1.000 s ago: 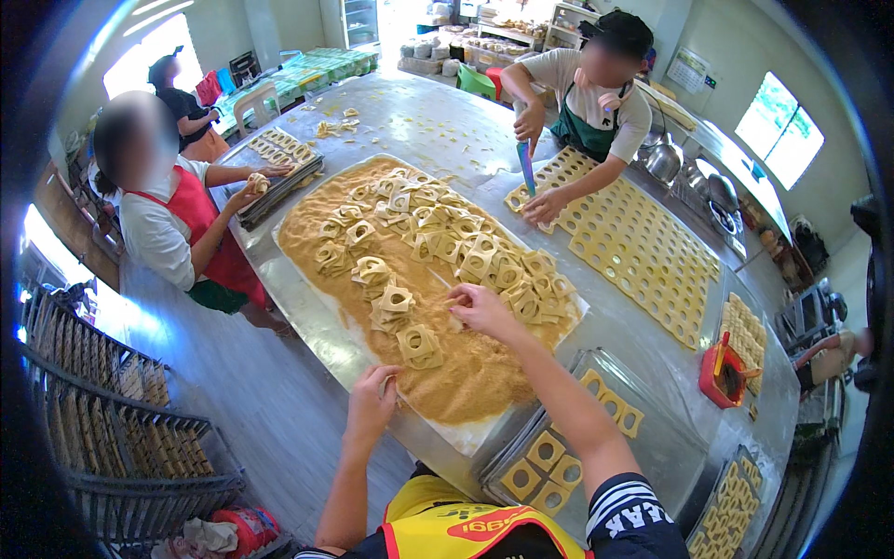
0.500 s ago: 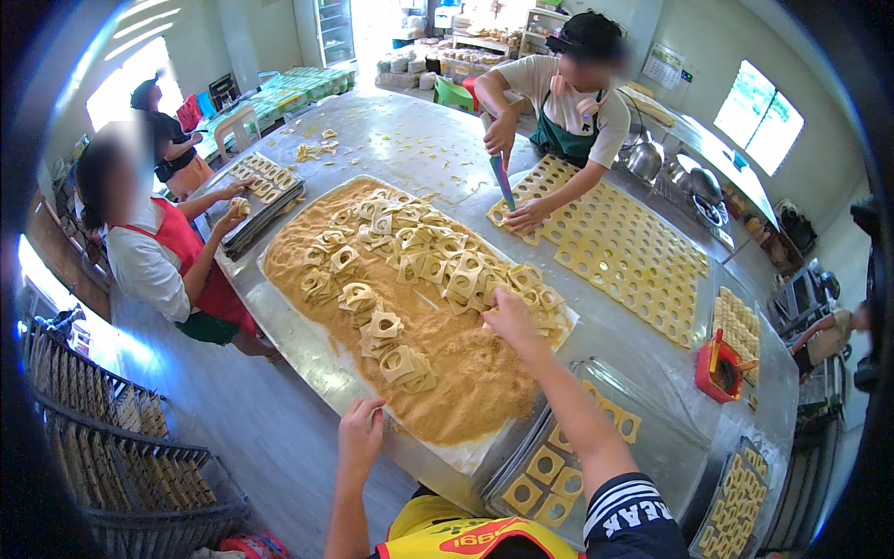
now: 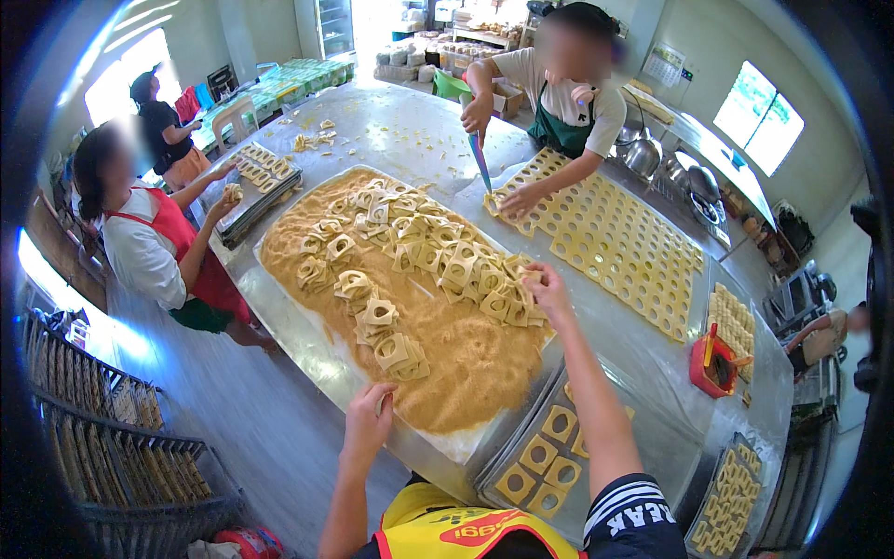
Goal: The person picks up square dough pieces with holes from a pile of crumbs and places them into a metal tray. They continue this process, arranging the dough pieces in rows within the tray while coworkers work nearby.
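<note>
My right hand [image 3: 548,294] reaches to the right end of a long heap of pale, flat dough squares with round holes [image 3: 461,265], its fingers pinched on a dough square at the heap's edge. Beneath the heap, brown crumb-like powder [image 3: 456,382] covers a white sheet [image 3: 463,449] on the metal table. My left hand [image 3: 370,421] hovers by the sheet's near edge, thumb and fingers pressed together; whatever they hold, if anything, is too small to make out. Stacked trays [image 3: 507,466] with more holed dough squares [image 3: 538,455] lie just right of the sheet, below my right forearm.
Across the metal table [image 3: 400,121], a person in a green apron [image 3: 563,130] cuts a punched dough sheet [image 3: 624,252] with a blade. A person in a red apron [image 3: 163,238] stands left beside trays [image 3: 264,177]. A red container [image 3: 712,368] sits right; dark racks [image 3: 121,456] stand lower left.
My right hand has moved right and away, from inside the heap to its right end. My left hand stays pinched near the sheet's edge. The green-aproned person's blade has shifted left.
</note>
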Demonstrator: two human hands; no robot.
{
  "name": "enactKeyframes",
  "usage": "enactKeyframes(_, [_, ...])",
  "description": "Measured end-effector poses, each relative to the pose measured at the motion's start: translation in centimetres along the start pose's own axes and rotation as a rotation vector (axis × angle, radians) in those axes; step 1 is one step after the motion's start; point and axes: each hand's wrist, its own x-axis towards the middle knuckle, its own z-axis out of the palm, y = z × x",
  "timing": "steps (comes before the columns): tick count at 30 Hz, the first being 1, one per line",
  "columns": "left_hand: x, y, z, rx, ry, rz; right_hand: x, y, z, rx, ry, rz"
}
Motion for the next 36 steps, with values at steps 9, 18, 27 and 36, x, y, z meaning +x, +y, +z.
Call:
enactKeyframes(9, [2.4,2.1,3.7,-0.031,-0.089,0.16,-6.4,-3.5,3.5,-0.309,-0.25,-0.214])
enactKeyframes(18, [9.3,-0.3,13.1,0.273,-0.158,0.25,-5.7,2.9,8.1,-0.704,-0.145,-0.408])
enactKeyframes(27, [13.5,-1.2,14.5,0.423,-0.269,0.085,-5.5,-2.4,4.4,-0.064,-0.405,-0.059])
enactKeyframes(36, [13.9,2.7,11.4,-0.242,-0.296,0.079,-6.2,1.3,3.9,0.081,-0.375,-0.06])
